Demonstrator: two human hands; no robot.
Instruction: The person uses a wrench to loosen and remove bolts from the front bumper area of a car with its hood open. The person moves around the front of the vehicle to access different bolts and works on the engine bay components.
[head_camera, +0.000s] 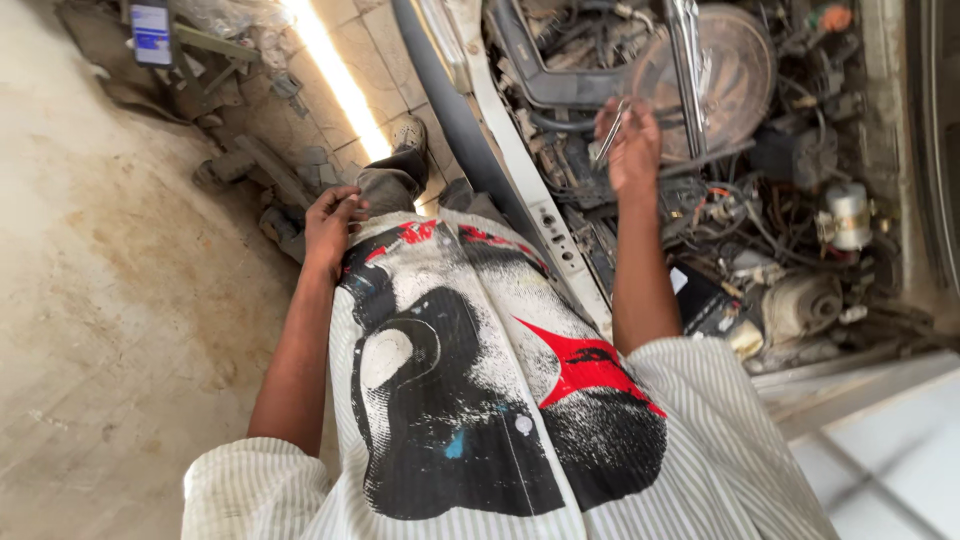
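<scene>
I look down along my striped shirt with a black, white and red print. My right hand (630, 148) reaches over an open car engine bay (760, 200) and holds a thin metal tool (612, 128) near a round rusty air cleaner housing (735, 75). My left hand (333, 225) rests at my hip by my trousers, fingers curled, holding nothing that I can see.
The car's white front edge (520, 190) runs along my right side. Hoses, wires, a small white canister (848, 215) and a grey metal unit (805, 305) fill the bay. Rubble, metal pieces and a blue-labelled box (152, 32) lie on the dusty concrete at upper left.
</scene>
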